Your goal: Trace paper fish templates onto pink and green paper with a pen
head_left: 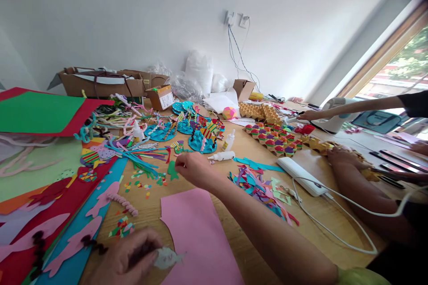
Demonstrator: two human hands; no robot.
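My left hand (133,254) pinches a small pale fish cutout (166,258) over the lower edge of a pink paper sheet (200,227). My right hand (194,168) reaches over the table with its fingers curled together; whatever they hold, if anything, is hidden. Just beside its fingertips lies a green paper cutout (172,170). A white glue bottle (223,156) lies on its side behind this hand, and another glue bottle (229,140) stands upright. Small paper scraps (137,185) are scattered to the left, near a pink fish cutout (104,197) with a pipe cleaner (123,202).
Coloured paper strips (257,189) lie right of my forearm, near a white power strip (299,176) with a looping cable. Blue decorated plates (202,141) and painted egg cartons (272,138) stand farther back. Another person's arm (354,109) reaches in; more hands (347,160) work at right.
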